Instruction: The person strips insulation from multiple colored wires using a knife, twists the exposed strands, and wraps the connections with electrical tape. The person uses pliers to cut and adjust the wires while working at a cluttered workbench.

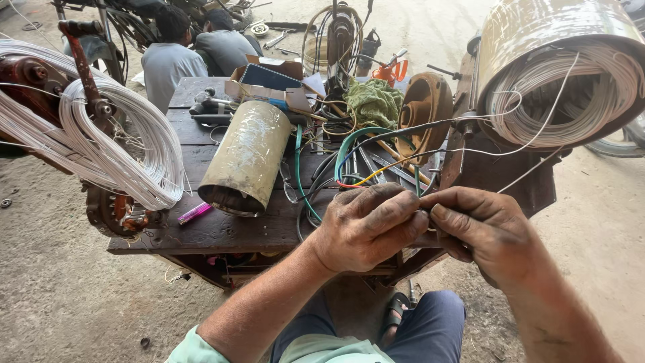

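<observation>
Two grimy hands meet above the bench [222, 232]: left hand [366, 225] and right hand [484, 228] fingers pinched on a thin wire [470, 151], keeping it taut from the coil [571, 101].

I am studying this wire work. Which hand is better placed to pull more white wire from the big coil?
Probably the right hand: it is nearer the coil, and the white wire runs toward it. The left hand pinches the same spot.

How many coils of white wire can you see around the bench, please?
2: one coil of white wire on the left winder, another inside the drum, upper right. Others may be hidden.
</observation>
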{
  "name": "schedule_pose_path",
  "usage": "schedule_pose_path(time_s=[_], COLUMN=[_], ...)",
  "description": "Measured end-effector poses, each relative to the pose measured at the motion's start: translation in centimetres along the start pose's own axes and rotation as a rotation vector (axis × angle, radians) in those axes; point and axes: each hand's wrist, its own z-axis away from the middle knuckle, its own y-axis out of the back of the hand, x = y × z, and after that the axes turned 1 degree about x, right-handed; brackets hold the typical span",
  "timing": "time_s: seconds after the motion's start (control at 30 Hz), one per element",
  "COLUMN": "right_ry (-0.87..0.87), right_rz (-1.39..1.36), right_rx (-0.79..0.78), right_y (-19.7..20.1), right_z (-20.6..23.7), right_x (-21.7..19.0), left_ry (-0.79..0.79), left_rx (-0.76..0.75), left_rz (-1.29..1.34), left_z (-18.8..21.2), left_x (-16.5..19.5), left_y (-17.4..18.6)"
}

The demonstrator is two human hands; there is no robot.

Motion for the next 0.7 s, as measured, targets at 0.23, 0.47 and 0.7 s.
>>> schedule_pose_path(time_s=[0.23,0.47,0.7], right_ry=[0.444,0.777,0.738], right_rz=[0.559,0.868,0.901], right_rx=[0.129,0.124,0.322], right_y=[-2.6,-3.3,-2.6], right_z=[1.1,1.3,2.1], right_x=[-0.6,-1.4,0.4], left_ry=[0.355,0.708,0.415], left_rx=[-0.066,-0.210,-0.229], left_rz=[0.166,0.388,0.031], left_z=[0.3,-0.9,-0.7], left_x=[1.5,1.8,2.3], left_y=[-0.3,-0.2,-0.7])
